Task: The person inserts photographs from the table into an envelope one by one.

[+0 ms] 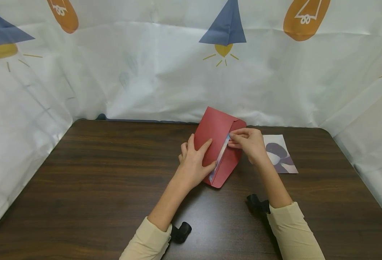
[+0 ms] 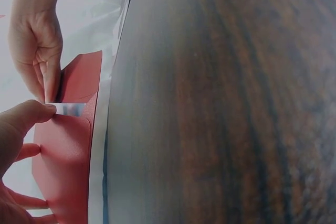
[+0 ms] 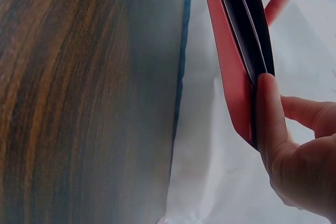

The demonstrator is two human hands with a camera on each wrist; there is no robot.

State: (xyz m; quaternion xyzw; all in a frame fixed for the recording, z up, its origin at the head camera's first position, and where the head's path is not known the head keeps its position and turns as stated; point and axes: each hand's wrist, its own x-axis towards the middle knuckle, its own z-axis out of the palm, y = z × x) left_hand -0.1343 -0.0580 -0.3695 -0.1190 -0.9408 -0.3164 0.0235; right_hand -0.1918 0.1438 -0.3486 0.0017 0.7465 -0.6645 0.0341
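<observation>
A red envelope (image 1: pixel 215 124) with its flap unfolded lies slanted under both hands, its far corner overlapping the table's back edge in the head view. Out of its opening shows a thin strip of a white-and-blue card (image 1: pixel 223 148). My left hand (image 1: pixel 194 160) rests on the envelope's front with fingers spread, the thumb (image 2: pixel 42 113) right at the opening's edge. At the far end of the opening, my right hand (image 1: pixel 250 142) pinches the card between thumb and fingertips. Most of the card is hidden inside. The right wrist view shows the envelope (image 3: pixel 226 66) nearly edge-on.
A white sheet printed with purple-grey petal shapes (image 1: pixel 283 162) lies to the right, partly behind the right forearm. Beneath is a dark wood-grain table (image 1: pixel 96 187). A white curtain with lamp prints (image 1: pixel 165 72) hangs behind it. Both wrists carry black cameras (image 1: pixel 181 232).
</observation>
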